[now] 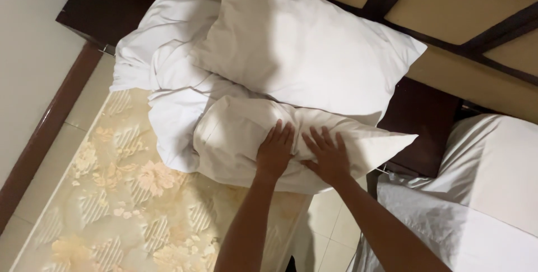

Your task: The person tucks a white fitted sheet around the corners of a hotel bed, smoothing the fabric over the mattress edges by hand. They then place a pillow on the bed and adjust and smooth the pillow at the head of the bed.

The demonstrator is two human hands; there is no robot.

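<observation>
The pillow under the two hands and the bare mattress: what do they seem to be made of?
Pillow: white woven cloth, probably cotton, matte, creasing softly under the left hand and right hand. Mattress: quilted fabric with a slight sheen, woven with a beige flower pattern.

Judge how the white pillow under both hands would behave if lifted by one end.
The white fabric pillow would probably sag rather than stay stiff: it already dents under the left hand and right hand. It likely feels light for its bulk, being puffy. Its loose, wrinkled cover may slip.
</observation>
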